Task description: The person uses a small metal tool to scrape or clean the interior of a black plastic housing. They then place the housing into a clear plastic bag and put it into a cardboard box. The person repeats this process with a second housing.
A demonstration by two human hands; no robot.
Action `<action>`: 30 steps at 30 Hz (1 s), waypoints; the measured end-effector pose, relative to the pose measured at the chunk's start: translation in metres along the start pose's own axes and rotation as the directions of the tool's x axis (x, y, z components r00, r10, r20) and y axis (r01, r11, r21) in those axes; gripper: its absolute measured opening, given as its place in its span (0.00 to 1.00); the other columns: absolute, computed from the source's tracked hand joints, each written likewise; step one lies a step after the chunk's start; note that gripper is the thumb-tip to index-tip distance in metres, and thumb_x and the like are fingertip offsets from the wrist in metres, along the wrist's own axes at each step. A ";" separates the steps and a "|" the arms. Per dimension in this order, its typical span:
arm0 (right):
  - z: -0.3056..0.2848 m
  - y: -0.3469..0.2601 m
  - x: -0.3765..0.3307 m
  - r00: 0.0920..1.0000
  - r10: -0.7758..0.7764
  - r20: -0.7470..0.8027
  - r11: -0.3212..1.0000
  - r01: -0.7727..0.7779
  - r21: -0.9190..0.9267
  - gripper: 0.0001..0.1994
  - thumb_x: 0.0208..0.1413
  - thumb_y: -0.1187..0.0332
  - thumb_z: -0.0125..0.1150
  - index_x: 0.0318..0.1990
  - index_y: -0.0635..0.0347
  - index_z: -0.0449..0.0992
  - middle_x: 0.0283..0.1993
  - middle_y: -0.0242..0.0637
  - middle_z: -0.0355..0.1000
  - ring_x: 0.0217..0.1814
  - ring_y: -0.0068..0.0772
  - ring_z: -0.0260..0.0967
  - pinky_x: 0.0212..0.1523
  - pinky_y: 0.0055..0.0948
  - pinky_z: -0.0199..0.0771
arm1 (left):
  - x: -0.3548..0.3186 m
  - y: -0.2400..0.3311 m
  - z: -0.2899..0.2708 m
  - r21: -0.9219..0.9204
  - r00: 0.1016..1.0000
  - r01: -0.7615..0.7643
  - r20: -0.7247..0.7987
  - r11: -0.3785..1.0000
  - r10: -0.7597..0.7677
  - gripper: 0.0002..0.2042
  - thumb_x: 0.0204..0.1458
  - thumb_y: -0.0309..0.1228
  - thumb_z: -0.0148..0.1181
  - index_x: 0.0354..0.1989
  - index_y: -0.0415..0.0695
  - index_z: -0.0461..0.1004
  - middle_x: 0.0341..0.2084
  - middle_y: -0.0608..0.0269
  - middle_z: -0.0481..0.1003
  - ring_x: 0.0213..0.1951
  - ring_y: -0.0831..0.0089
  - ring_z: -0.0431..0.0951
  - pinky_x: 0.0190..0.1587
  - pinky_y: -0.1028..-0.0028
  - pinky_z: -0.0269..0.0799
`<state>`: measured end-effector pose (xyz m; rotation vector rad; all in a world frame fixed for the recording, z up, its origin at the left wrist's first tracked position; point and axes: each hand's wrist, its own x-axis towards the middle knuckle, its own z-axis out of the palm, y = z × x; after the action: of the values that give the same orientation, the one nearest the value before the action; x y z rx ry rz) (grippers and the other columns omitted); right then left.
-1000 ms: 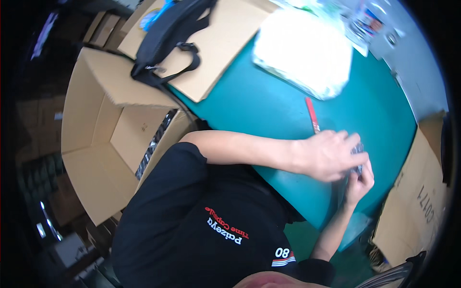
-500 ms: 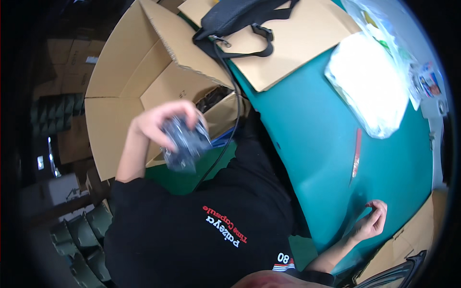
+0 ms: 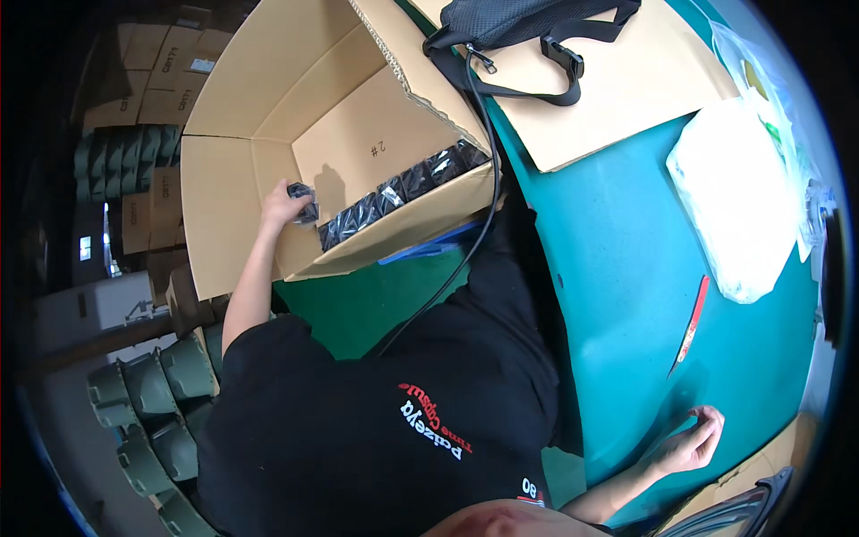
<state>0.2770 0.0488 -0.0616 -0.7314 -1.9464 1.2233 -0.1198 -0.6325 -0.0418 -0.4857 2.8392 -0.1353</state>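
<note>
Nearest: black shirt, print on chest. Right grip at the bench's lower right, fingers loosely curled; cannot tell whether it is clenched or released. Slim red-handled tool lies on the bench, ahead of that grip.

Farther off, on the left: left grip grasps a dark, clear-wrapped packet within the mouth of an open carton. Packet sits near the left end of a row of similar packets along the carton's near wall; cannot tell whether it touches the carton floor.

Beyond: white plastic-wrapped bundle on the bench; flat cardboard sheet, black strapped bag resting on it. Dark green trays nested at left; stacked cartons in dim light at the far left.
</note>
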 end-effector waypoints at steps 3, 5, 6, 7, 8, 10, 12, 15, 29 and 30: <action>0.002 0.001 0.000 1.000 0.007 -0.020 1.000 -0.007 -0.001 0.14 0.71 0.72 0.45 0.36 0.72 0.73 0.35 0.43 0.69 0.35 0.33 0.64 0.36 0.29 0.65 | -0.014 -0.007 0.000 0.088 0.998 0.057 0.036 0.994 -0.060 0.33 0.43 0.49 0.69 0.56 0.42 0.73 0.47 0.43 0.80 0.52 0.51 0.80 0.54 0.60 0.76; 0.003 0.000 -0.002 0.999 0.016 -0.034 1.000 -0.016 -0.004 0.14 0.71 0.72 0.45 0.36 0.72 0.73 0.35 0.43 0.69 0.35 0.33 0.64 0.36 0.28 0.65 | -0.031 0.004 -0.003 0.131 0.994 0.089 0.044 0.987 -0.096 0.32 0.43 0.47 0.68 0.56 0.42 0.73 0.47 0.42 0.80 0.53 0.50 0.80 0.55 0.58 0.76; 0.004 0.000 -0.002 0.999 0.022 -0.030 1.000 -0.022 0.003 0.13 0.71 0.72 0.45 0.36 0.72 0.73 0.35 0.43 0.69 0.35 0.33 0.64 0.36 0.28 0.65 | -0.035 0.000 0.000 0.149 0.993 0.087 0.060 0.985 -0.097 0.32 0.43 0.47 0.68 0.56 0.42 0.73 0.47 0.42 0.80 0.53 0.50 0.80 0.54 0.58 0.76; 0.005 0.000 -0.002 0.999 0.027 -0.026 1.000 -0.027 0.010 0.13 0.71 0.72 0.45 0.36 0.73 0.73 0.35 0.43 0.69 0.35 0.33 0.64 0.36 0.28 0.65 | -0.037 -0.006 0.004 0.166 0.992 0.085 0.076 0.982 -0.099 0.32 0.43 0.47 0.68 0.56 0.42 0.73 0.47 0.43 0.80 0.53 0.50 0.80 0.54 0.58 0.76; 0.006 0.001 -0.003 0.999 0.039 -0.009 0.999 -0.039 0.006 0.13 0.71 0.72 0.45 0.36 0.73 0.73 0.35 0.43 0.69 0.35 0.33 0.64 0.37 0.28 0.65 | -0.041 -0.010 0.006 0.184 0.991 0.082 0.093 0.980 -0.100 0.32 0.43 0.47 0.68 0.56 0.42 0.74 0.47 0.43 0.80 0.53 0.50 0.80 0.54 0.58 0.76; 0.006 0.005 -0.006 0.999 0.054 0.006 0.999 -0.054 -0.004 0.13 0.71 0.73 0.45 0.36 0.73 0.73 0.35 0.43 0.69 0.35 0.32 0.64 0.37 0.28 0.66 | -0.052 -0.002 0.007 0.173 0.987 0.091 0.112 0.981 -0.112 0.31 0.43 0.47 0.68 0.55 0.42 0.74 0.48 0.43 0.80 0.52 0.50 0.80 0.55 0.58 0.75; 0.006 0.007 -0.006 0.999 0.047 0.015 0.999 -0.047 0.015 0.13 0.71 0.73 0.45 0.36 0.73 0.73 0.35 0.43 0.69 0.35 0.32 0.64 0.37 0.28 0.66 | -0.063 0.002 0.008 0.168 0.978 0.107 0.162 0.980 -0.135 0.30 0.43 0.47 0.68 0.54 0.42 0.75 0.49 0.43 0.79 0.52 0.50 0.80 0.55 0.57 0.75; 0.007 0.002 -0.004 0.999 0.049 0.006 0.999 -0.049 -0.023 0.13 0.71 0.72 0.45 0.36 0.72 0.72 0.36 0.42 0.69 0.35 0.31 0.63 0.37 0.28 0.65 | -0.071 0.006 0.011 0.201 0.980 0.089 0.157 0.975 -0.122 0.30 0.45 0.48 0.67 0.53 0.41 0.75 0.50 0.43 0.78 0.54 0.51 0.79 0.56 0.57 0.74; 0.004 0.004 -0.002 0.994 0.104 -0.038 0.995 -0.103 0.015 0.14 0.71 0.72 0.46 0.36 0.73 0.73 0.36 0.40 0.70 0.36 0.28 0.64 0.39 0.27 0.65 | -0.051 -0.017 0.024 0.292 0.920 -0.076 0.388 0.953 -0.046 0.24 0.57 0.48 0.60 0.49 0.37 0.80 0.52 0.41 0.77 0.57 0.49 0.76 0.61 0.60 0.70; 0.003 0.005 -0.002 0.994 0.104 -0.035 0.994 -0.104 0.015 0.14 0.71 0.72 0.46 0.36 0.73 0.73 0.36 0.40 0.70 0.36 0.28 0.64 0.39 0.27 0.65 | -0.048 -0.020 0.025 0.300 0.905 -0.090 0.422 0.950 -0.048 0.23 0.59 0.47 0.59 0.50 0.38 0.80 0.52 0.42 0.77 0.57 0.49 0.76 0.61 0.60 0.70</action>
<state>0.2758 0.0474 -0.0673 -0.8517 -1.8902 1.2752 -0.0635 -0.6365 -0.0520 -0.3605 2.3345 -0.4160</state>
